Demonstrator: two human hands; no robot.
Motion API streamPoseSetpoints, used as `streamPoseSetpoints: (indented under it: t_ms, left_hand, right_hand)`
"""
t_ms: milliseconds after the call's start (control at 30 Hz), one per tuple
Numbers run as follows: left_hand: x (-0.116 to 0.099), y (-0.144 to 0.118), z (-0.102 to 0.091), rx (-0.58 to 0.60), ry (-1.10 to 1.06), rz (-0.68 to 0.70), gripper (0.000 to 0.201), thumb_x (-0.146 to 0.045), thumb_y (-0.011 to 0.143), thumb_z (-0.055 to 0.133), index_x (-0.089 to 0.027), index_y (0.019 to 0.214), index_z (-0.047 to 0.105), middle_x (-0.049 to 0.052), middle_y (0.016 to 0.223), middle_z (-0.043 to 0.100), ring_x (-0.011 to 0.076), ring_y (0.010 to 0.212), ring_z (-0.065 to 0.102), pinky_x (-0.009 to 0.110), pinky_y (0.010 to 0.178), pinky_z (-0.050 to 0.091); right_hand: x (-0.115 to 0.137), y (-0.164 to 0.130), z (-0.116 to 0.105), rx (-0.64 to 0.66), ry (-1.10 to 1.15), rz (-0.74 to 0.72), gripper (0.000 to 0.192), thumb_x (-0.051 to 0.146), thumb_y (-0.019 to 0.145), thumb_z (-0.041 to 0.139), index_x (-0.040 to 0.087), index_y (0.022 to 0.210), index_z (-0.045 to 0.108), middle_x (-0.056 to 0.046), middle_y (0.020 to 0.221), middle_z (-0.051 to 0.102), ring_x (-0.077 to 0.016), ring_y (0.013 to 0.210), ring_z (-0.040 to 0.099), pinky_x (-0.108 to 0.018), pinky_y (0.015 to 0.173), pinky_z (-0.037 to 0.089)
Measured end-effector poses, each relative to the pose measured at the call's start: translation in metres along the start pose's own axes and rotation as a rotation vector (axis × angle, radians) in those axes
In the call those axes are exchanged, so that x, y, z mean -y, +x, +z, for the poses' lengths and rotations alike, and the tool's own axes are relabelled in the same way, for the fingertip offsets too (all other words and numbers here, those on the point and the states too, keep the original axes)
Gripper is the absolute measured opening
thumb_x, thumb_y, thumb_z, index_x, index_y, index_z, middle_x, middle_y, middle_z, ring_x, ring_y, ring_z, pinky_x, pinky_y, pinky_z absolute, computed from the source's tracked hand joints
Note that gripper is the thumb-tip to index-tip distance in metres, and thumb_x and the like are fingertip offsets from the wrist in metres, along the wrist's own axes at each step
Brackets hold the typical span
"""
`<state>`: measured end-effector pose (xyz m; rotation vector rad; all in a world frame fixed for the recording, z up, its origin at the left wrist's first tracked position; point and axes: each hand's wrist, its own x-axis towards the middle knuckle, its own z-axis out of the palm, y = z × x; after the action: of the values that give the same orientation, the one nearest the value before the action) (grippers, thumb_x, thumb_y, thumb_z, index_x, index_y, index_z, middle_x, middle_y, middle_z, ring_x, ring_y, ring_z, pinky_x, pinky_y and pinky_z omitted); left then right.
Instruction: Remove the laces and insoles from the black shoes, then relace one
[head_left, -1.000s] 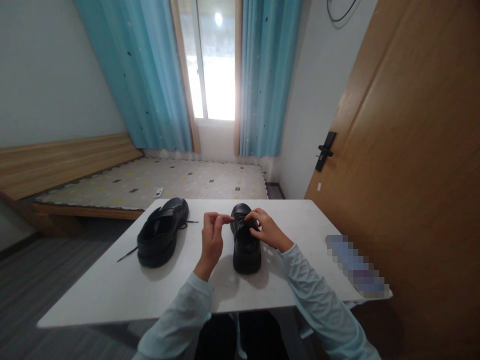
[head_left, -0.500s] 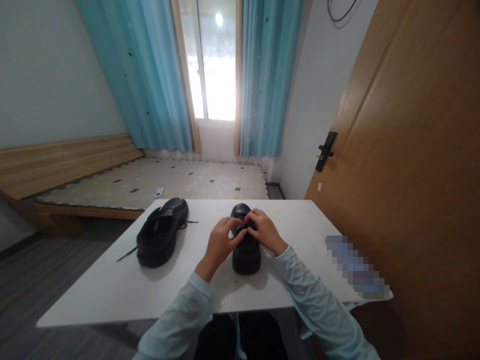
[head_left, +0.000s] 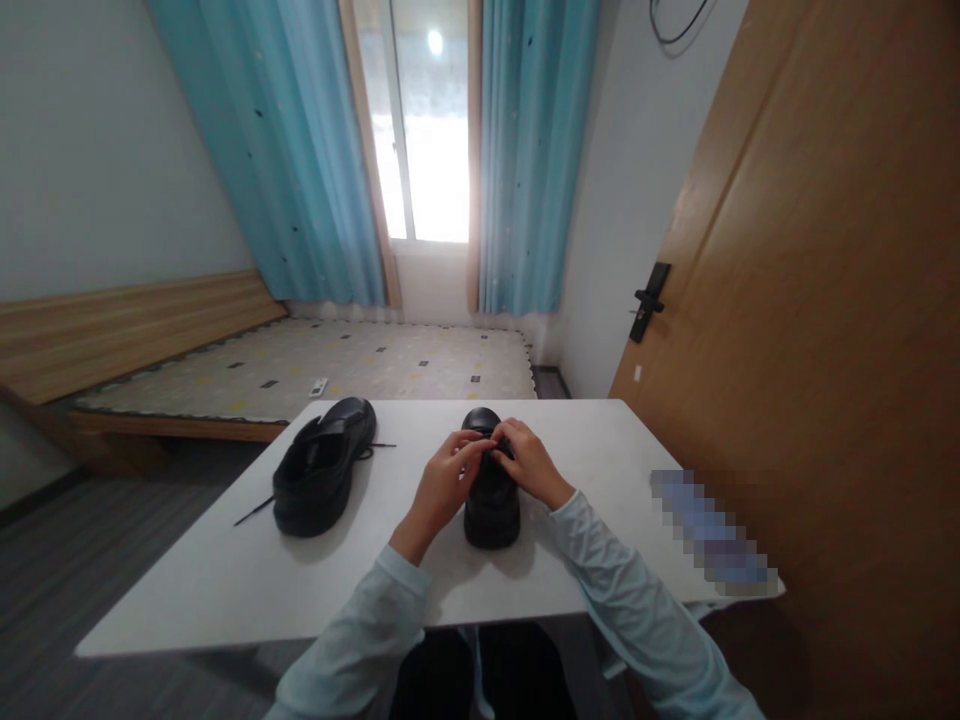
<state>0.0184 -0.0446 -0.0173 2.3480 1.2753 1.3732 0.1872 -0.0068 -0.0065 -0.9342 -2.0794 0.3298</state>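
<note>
Left hand (head_left: 441, 488) and right hand (head_left: 527, 465) meet over the shoe (head_left: 491, 497), fingertips pinched on its laces at the throat; the exact grip is too small to resolve. Shoe sits upright on table (head_left: 225, 580) directly beneath both hands, second shoe (head_left: 322, 468) well to the left. Judged: leather upper fairly stiff, light enough; laces thin, limp, likely to slip, so pinch near the eyelets.

- No text, label, brand or number could be read anywhere in the frame; a patch at the lower right, on the table edge (head_left: 750, 590), was blurred out.
</note>
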Motion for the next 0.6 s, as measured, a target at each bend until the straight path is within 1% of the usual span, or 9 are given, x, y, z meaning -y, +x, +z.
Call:
streamPoseSetpoints:
  t_ms: [100,200,333,500,600]
  left_hand:
    - [-0.002,0.001,-0.003,0.014,0.023,-0.017,0.017,-0.029,0.087,0.052,-0.023,0.094,0.067,0.007,0.103,0.061,0.0182,0.095,0.06,0.033,0.087,0.049]
    - [-0.001,0.002,-0.004,-0.011,0.046,-0.051,0.012,-0.031,0.082,0.059,-0.022,0.088,0.065,0.005,0.095,0.063,0.0181,0.09,0.061,0.033,0.083,0.05]
    - [-0.001,0.003,-0.004,-0.013,0.123,-0.084,0.009,-0.025,0.082,0.057,-0.024,0.089,0.063,0.003,0.093,0.066,0.0173,0.085,0.063,0.03,0.079,0.05]
    - [-0.008,0.009,-0.008,0.068,0.319,-0.048,0.02,-0.022,0.081,0.058,-0.026,0.1,0.063,0.003,0.096,0.068,0.0193,0.08,0.064,0.031,0.075,0.047]
    - [-0.013,0.015,-0.013,0.134,0.37,-0.072,0.021,-0.027,0.078,0.064,-0.026,0.099,0.063,0.004,0.092,0.068,0.0215,0.077,0.064,0.032,0.071,0.045]
  right_hand:
    - [0.0,0.0,0.0,-0.013,0.032,-0.005,0.014,0.008,0.074,0.053,0.02,0.08,0.051,-0.004,0.087,0.054,-0.0202,0.089,0.05,-0.035,0.083,0.041]
    - [0.001,0.0,-0.001,-0.008,0.04,-0.01,0.014,0.007,0.074,0.053,0.02,0.081,0.05,-0.004,0.086,0.053,-0.02,0.088,0.05,-0.035,0.082,0.041]
    - [0.001,0.0,-0.004,0.025,0.027,-0.034,0.015,0.007,0.075,0.052,0.02,0.082,0.051,-0.004,0.088,0.052,-0.0199,0.089,0.049,-0.034,0.082,0.041]
    - [0.001,0.0,-0.006,0.078,-0.027,-0.072,0.017,0.007,0.076,0.05,0.02,0.086,0.052,-0.005,0.093,0.051,-0.0204,0.092,0.048,-0.035,0.084,0.041]
    - [0.0,0.0,-0.006,0.095,-0.047,-0.077,0.017,0.007,0.077,0.049,0.02,0.087,0.052,-0.005,0.094,0.051,-0.0205,0.092,0.047,-0.035,0.085,0.042]
